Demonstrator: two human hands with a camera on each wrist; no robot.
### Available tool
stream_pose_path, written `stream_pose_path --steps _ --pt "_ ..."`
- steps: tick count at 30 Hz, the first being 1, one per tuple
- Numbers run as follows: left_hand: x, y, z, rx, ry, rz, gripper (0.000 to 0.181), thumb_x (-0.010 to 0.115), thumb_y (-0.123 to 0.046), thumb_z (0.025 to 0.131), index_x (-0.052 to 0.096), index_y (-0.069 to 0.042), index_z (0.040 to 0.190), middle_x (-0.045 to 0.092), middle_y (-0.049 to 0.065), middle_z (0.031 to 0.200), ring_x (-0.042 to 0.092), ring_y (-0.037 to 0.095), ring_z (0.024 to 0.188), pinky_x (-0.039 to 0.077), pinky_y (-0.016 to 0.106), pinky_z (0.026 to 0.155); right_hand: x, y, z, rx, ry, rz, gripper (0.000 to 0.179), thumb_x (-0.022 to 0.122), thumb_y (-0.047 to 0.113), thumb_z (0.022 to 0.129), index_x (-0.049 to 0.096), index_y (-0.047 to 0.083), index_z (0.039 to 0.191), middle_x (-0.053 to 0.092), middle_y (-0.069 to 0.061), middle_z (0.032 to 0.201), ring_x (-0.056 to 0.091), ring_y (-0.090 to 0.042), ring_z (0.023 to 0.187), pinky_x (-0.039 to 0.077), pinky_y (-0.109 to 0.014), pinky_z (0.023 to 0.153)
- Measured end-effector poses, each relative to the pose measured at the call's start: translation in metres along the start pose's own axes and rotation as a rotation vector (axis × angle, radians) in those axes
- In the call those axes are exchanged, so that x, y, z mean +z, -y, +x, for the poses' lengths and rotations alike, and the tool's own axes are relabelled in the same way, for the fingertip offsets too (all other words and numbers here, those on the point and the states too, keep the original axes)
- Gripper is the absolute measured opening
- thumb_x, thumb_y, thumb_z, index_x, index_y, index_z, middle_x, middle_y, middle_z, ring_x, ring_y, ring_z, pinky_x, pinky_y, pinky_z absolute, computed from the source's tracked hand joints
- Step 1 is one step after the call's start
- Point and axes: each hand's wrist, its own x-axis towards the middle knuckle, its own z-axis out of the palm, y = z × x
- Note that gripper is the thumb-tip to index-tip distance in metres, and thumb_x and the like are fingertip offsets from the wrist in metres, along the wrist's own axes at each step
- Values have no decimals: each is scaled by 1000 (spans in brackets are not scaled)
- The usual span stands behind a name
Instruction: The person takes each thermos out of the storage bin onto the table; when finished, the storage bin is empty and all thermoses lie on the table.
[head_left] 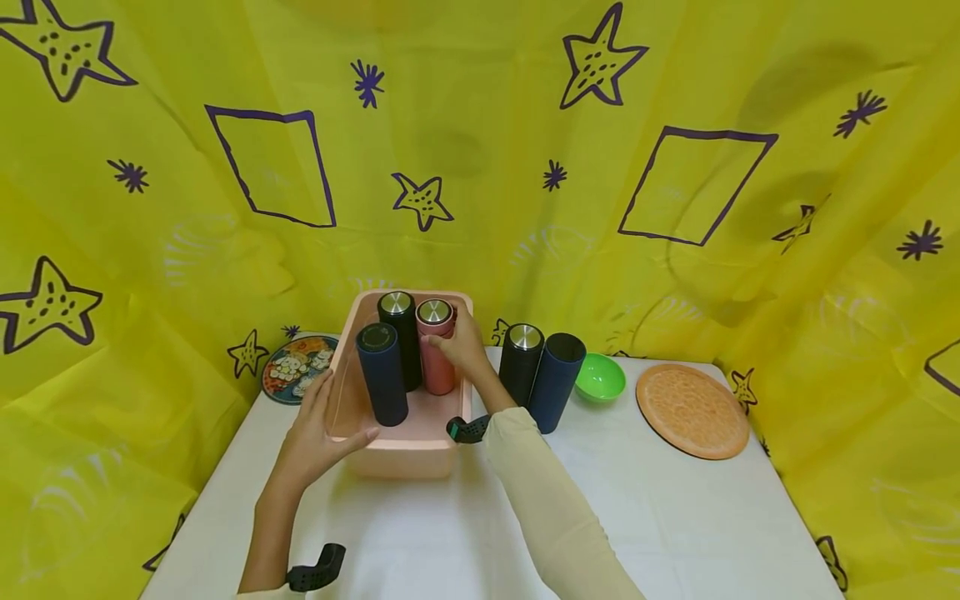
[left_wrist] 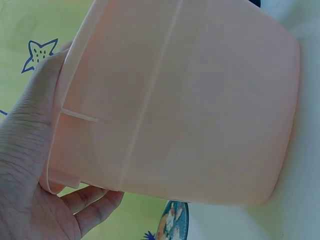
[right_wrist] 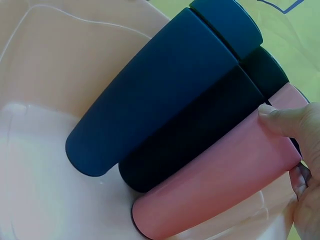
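Though outside left-wrist view, bottle (right_wrist: 215, 172) (pink)

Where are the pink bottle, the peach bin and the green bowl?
Pink bottle (right_wrist: 215, 175): right wrist view, middle of its body.
Peach bin (left_wrist: 200, 110): left wrist view, outer wall.
Green bowl (head_left: 600, 378): head view, inner surface.
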Motion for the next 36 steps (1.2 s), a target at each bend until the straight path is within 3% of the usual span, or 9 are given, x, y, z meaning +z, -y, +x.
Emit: stream_pose_path --steps 16,26,36 --pt "0 -2 0 -11 10 -1 114 72 -60 78 6 -16 159 9 14 163 31 51 139 33 73 102 -6 3 -5 -43 -8 -10 74 80 10 80 40 5 142 53 -17 139 53 -32 127 47 -46 105" --pt "-1 1 -1 -1 4 6 115 73 -61 77 5 -16 159 10 16 163 33 53 137 34 74 100 -15 16 -9 -108 -11 -8 75 81 10 80 39 0 141 52 -22 138 57 -35 124 50 -45 102" --pt "-2 0 0 -11 14 -3 115 72 -61 77 5 -15 159 9 17 163 32 52 138 33 74 101 -27 33 -12 -152 -27 58 76 80 14 80 38 -2 141 52 -24 137 54 -37 126 50 -46 102"
